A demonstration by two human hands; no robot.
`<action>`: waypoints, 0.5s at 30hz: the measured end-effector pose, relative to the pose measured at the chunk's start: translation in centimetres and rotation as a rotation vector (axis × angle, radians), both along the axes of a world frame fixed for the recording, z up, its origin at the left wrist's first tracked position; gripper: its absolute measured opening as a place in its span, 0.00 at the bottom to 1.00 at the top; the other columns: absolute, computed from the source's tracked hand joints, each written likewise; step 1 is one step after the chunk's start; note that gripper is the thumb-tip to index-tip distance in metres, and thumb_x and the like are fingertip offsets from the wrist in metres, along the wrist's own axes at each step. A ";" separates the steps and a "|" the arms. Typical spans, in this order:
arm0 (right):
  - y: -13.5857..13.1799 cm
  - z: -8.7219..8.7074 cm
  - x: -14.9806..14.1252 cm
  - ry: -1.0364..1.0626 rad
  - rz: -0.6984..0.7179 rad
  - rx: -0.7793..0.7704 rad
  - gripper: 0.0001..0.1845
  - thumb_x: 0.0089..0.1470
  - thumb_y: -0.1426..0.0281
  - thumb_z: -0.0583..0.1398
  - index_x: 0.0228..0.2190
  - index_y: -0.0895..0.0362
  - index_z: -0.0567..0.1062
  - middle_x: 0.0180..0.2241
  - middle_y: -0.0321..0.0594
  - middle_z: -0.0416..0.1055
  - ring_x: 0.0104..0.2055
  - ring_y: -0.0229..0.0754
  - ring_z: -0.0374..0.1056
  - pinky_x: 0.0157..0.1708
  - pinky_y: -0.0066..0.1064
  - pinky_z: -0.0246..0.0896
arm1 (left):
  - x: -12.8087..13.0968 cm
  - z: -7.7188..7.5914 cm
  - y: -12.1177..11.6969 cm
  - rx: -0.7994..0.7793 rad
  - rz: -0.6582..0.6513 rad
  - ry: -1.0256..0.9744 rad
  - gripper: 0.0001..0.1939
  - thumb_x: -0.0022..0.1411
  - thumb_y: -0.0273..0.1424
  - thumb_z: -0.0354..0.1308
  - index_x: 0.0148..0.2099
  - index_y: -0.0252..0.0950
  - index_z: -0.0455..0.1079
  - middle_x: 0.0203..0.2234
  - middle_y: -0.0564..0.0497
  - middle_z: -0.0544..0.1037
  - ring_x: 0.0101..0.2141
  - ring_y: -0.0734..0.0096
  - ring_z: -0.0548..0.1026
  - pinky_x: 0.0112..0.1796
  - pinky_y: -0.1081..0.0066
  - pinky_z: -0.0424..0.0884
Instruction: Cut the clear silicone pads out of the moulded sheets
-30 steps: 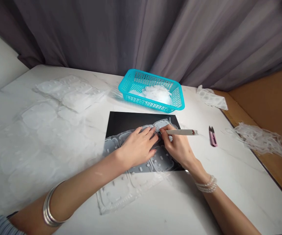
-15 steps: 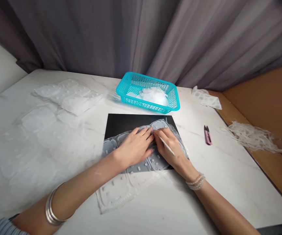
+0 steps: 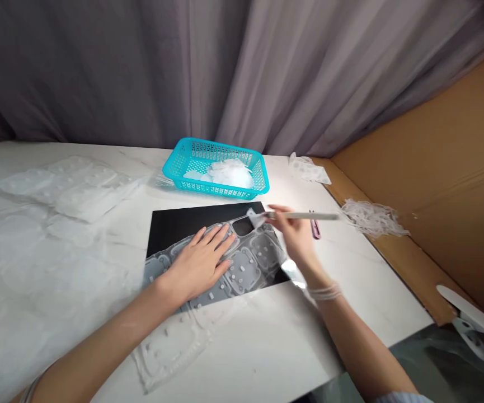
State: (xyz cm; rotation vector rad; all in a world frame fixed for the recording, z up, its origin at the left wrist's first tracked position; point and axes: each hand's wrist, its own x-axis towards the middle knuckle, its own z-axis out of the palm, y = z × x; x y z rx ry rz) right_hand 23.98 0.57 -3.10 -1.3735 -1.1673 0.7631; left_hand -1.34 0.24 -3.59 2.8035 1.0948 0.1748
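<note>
In the centre of the frame, the left hand (image 3: 200, 266) lies flat with its fingers slightly spread, palm down on a clear moulded plastic sheet (image 3: 242, 271); it grips nothing, its fingertips resting near the sheet's upper edge. The sheet runs diagonally from the lower left of centre up to the right, partly over a black mat (image 3: 183, 226) and partly over the white table (image 3: 275, 347). Near its upper right end is a gap through which the black shows.

Right of centre, the right hand (image 3: 294, 232) is curled, grasping a slim pen-like tool (image 3: 317, 216) that lies nearly level, pointing right. A small clear piece (image 3: 257, 219) is at its fingertips, beside the gap; blur hides whether it is fully detached.

A turquoise basket (image 3: 214, 190) with white pieces (image 3: 231, 172) stands at upper centre, and pink snips (image 3: 316, 229) lie just right of the right hand.
</note>
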 end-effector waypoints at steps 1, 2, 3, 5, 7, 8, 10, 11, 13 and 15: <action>0.1 0.4 2.7 0.192 -0.097 -0.040 0.10 0.57 0.68 0.61 0.41 0.58 0.77 0.37 0.45 0.78 0.37 0.42 0.77 0.42 0.34 0.74 | 0.0 0.1 0.0 -0.011 0.003 -0.007 0.28 0.71 0.39 0.41 0.69 0.38 0.53 0.68 0.44 0.53 0.66 0.54 0.53 0.63 0.51 0.51; 0.1 0.8 5.3 0.369 -0.174 -0.103 0.07 0.54 0.71 0.63 0.37 0.58 0.77 0.32 0.43 0.78 0.33 0.40 0.77 0.38 0.31 0.75 | 0.0 0.1 0.0 -0.021 0.005 -0.012 0.28 0.71 0.40 0.41 0.69 0.38 0.53 0.68 0.44 0.53 0.67 0.55 0.53 0.63 0.51 0.50; 0.0 1.2 7.8 0.422 -0.192 -0.148 0.05 0.54 0.73 0.63 0.35 0.58 0.76 0.30 0.43 0.77 0.30 0.40 0.76 0.34 0.29 0.76 | 0.0 0.1 0.0 -0.031 0.006 -0.016 0.28 0.71 0.40 0.41 0.69 0.38 0.53 0.68 0.44 0.53 0.67 0.55 0.53 0.63 0.51 0.50; -0.2 1.8 11.4 0.484 -0.198 -0.205 0.04 0.53 0.77 0.61 0.33 0.58 0.75 0.29 0.45 0.77 0.31 0.42 0.77 0.31 0.29 0.76 | -0.1 0.2 0.0 -0.053 0.007 -0.022 0.28 0.71 0.40 0.41 0.70 0.38 0.52 0.68 0.43 0.53 0.67 0.55 0.52 0.63 0.50 0.50; -0.5 2.4 12.6 0.516 -0.187 -0.226 0.06 0.55 0.78 0.58 0.34 0.58 0.74 0.31 0.47 0.78 0.34 0.43 0.78 0.34 0.31 0.77 | -0.3 0.3 0.0 -0.088 0.008 -0.035 0.29 0.71 0.40 0.42 0.70 0.37 0.52 0.68 0.42 0.53 0.67 0.54 0.52 0.63 0.48 0.48; -0.6 2.7 12.2 0.539 -0.176 -0.223 0.07 0.56 0.78 0.57 0.35 0.58 0.75 0.32 0.48 0.79 0.36 0.43 0.79 0.36 0.32 0.77 | -0.3 0.5 0.0 -0.114 0.003 -0.056 0.28 0.71 0.40 0.42 0.69 0.37 0.52 0.68 0.42 0.53 0.67 0.53 0.52 0.64 0.47 0.46; -0.8 3.5 9.8 0.561 -0.121 -0.185 0.09 0.57 0.76 0.57 0.39 0.58 0.75 0.34 0.47 0.80 0.38 0.43 0.78 0.38 0.32 0.77 | -0.1 1.1 -0.1 -0.186 -0.007 -0.163 0.27 0.70 0.39 0.44 0.67 0.36 0.57 0.68 0.41 0.54 0.67 0.53 0.51 0.64 0.46 0.43; -0.9 3.9 8.0 0.555 -0.067 -0.155 0.09 0.58 0.75 0.58 0.40 0.58 0.75 0.35 0.46 0.80 0.39 0.43 0.78 0.40 0.32 0.76 | 0.3 1.5 -0.1 -0.236 0.009 -0.263 0.26 0.69 0.39 0.45 0.64 0.35 0.62 0.67 0.40 0.55 0.67 0.53 0.52 0.64 0.48 0.43; -1.4 4.9 4.1 0.492 0.082 -0.083 0.10 0.58 0.71 0.60 0.43 0.57 0.76 0.36 0.45 0.80 0.40 0.42 0.78 0.45 0.33 0.74 | 1.4 2.6 -0.1 -0.427 0.116 -0.552 0.24 0.69 0.41 0.43 0.55 0.33 0.71 0.63 0.38 0.65 0.64 0.53 0.59 0.63 0.52 0.51; -2.3 5.9 0.6 0.392 0.245 -0.028 0.12 0.59 0.66 0.61 0.44 0.55 0.76 0.39 0.44 0.80 0.44 0.43 0.77 0.51 0.37 0.70 | 2.8 3.6 0.1 -0.812 0.286 -0.887 0.28 0.69 0.46 0.40 0.47 0.31 0.74 0.51 0.35 0.76 0.54 0.55 0.72 0.57 0.55 0.63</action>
